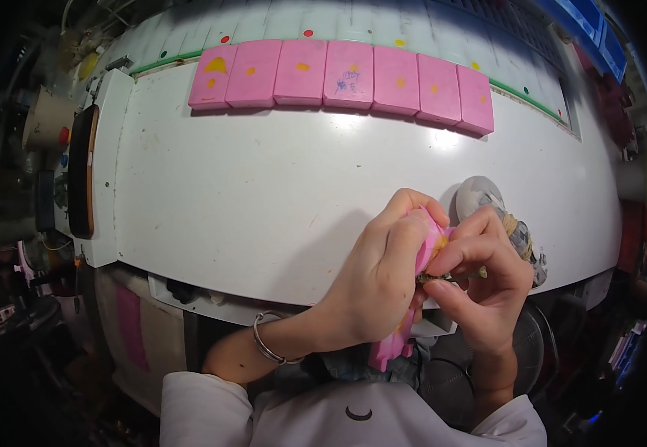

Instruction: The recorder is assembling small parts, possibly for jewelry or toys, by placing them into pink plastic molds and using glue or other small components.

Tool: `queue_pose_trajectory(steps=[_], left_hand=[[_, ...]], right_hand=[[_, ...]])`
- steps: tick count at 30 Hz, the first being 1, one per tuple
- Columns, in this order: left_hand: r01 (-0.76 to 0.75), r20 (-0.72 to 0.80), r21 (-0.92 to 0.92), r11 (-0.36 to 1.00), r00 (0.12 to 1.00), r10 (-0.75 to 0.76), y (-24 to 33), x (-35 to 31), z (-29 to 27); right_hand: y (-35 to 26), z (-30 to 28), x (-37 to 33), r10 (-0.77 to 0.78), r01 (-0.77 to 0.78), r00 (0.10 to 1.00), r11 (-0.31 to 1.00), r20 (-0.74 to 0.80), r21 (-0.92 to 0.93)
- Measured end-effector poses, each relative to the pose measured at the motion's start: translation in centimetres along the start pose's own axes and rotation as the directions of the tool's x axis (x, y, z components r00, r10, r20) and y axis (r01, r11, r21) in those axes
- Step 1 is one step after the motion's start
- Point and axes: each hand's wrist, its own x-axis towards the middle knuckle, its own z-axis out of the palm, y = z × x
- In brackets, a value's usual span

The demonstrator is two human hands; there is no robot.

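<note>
My left hand (372, 287) is closed around a soft-looking pink piece with yellow marks (390, 350), just over the table's near edge. Part of that piece sticks out above the fingers, and more of it hangs below; its exact kind is unclear. Close against it, my right hand (491, 279) is closed, thumb and fingers pinching at a thin greenish piece (481, 273). Fingers hide most of this thin piece, so I cannot make out what it is. Behind my right hand lies a grey, cloth-like bundle (519, 232) with a band around it.
A row of several pink blocks (349, 74) with yellow spots stands along the far side of the white table (226, 179). Behind them runs a green strip (167, 61). A dark, brown-edged flat object (83, 171) stands at the left edge. Below right is a round fan (450, 384).
</note>
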Motion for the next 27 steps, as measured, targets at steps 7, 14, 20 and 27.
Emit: queue_pose_trajectory(steps=[7,14,20,27], left_hand=[[-0.032,0.032,0.046,0.998,0.999,0.031,-0.5,0.4,-0.4],[0.147,0.084,-0.037,0.988,0.986,-0.143,0.2,0.3,-0.2],[0.13,0.102,-0.168,0.977,0.988,-0.114,0.0,0.5,-0.4],[0.215,0.121,-0.236,0.948,0.974,-0.191,0.3,0.7,-0.3]], right_hand=[[0.0,-0.2,0.3,0.028,-0.029,0.999,0.999,0.042,0.017],[-0.2,-0.9,0.3,0.105,-0.135,0.984,0.969,0.146,0.208],[0.4,-1.1,0.4,0.032,-0.084,0.981,0.958,0.192,0.274],[0.5,-1.5,0.5,0.146,-0.195,0.976,0.914,0.159,0.357]])
